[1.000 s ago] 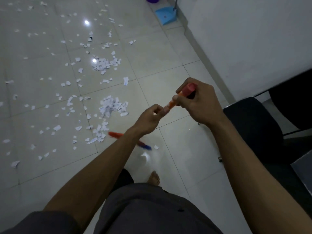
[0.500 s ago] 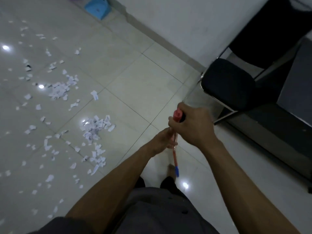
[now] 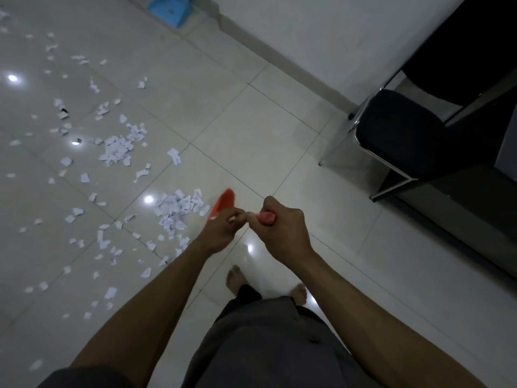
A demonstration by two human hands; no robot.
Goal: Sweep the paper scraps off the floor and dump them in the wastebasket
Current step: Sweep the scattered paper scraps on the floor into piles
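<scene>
Dozens of white paper scraps (image 3: 173, 211) litter the glossy, pale tiled floor (image 3: 251, 130). One heap lies just left of the hands and a second heap sits farther off to the left. Loose pieces are spread across the left side, among bright spots of reflected light. A white wall (image 3: 321, 32) with a plain skirting runs along the far right. A black padded chair (image 3: 397, 130) on metal legs stands near it, beside dark furniture that is cut off at the right edge. A blue dustpan (image 3: 170, 8) rests on the floor by the wall at the far end, clipped by the top edge.

The right hand (image 3: 282, 233) has its grip curled round the red end of the broom (image 3: 267, 218). The left hand (image 3: 221, 228), just beside it, pinches the shaft with bent fingers. Beyond the left hand the broom shows only as an orange blur next to the near heap, so its head cannot be made out, and the shaft between the hands is covered by fingers. Two bare feet (image 3: 235, 278) are partly hidden by dark clothing.
</scene>
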